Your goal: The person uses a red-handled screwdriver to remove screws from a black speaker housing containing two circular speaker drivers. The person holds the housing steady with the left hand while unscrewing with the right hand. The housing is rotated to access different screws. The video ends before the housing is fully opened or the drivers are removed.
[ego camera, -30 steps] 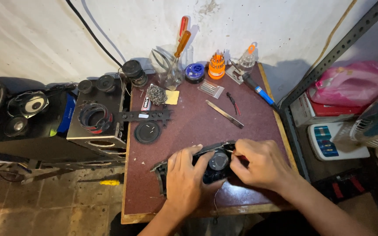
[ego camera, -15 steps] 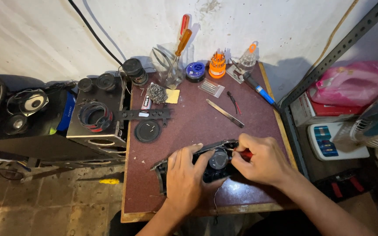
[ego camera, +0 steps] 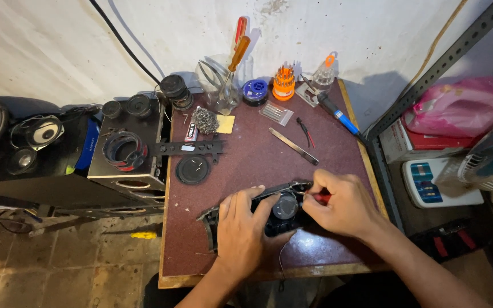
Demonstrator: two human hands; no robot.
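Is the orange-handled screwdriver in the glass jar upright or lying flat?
Roughly upright: the orange-handled screwdriver stands tip-down in the glass jar, handle leaning toward the wall.

My hands (ego camera: 292, 214) fill the near half of the maroon table (ego camera: 246, 165). I see bare tabletop just beyond them, between the round black speaker cone (ego camera: 193, 169) on the left and the flat metal strip (ego camera: 293, 146) on the right. The back edge is crowded by the clear glass jar of screwdrivers (ego camera: 222, 85) and orange bit holder (ego camera: 283, 83). The black speaker cabinet (ego camera: 129, 151) blocks the left side, the grey metal shelf frame (ego camera: 429, 74) the right

Speaker housing (ego camera: 258, 214) on table (ego camera: 246, 159).
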